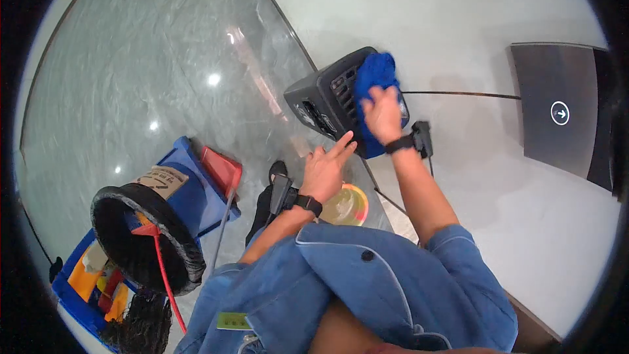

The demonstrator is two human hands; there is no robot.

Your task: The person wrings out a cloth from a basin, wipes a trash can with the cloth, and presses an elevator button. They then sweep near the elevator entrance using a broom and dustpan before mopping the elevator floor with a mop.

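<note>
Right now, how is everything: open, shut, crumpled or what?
Blue cloth: crumpled
Black device: partly covered by the cloth
Right hand: on the cloth
Left hand: open, spread out
Black bin liner: mouth open
Dark panel: showing a white arrow

Between blue cloth (375, 72) and dark screen (557, 85), wide passage offered along white panelling (452, 26). Left hand (323, 174) hemmed in by black casing (322, 101) ahead, round basin (362, 204) below. Floor (151, 59) at left obstructed by blue cart (187, 187), red dustpan (221, 169).
</note>
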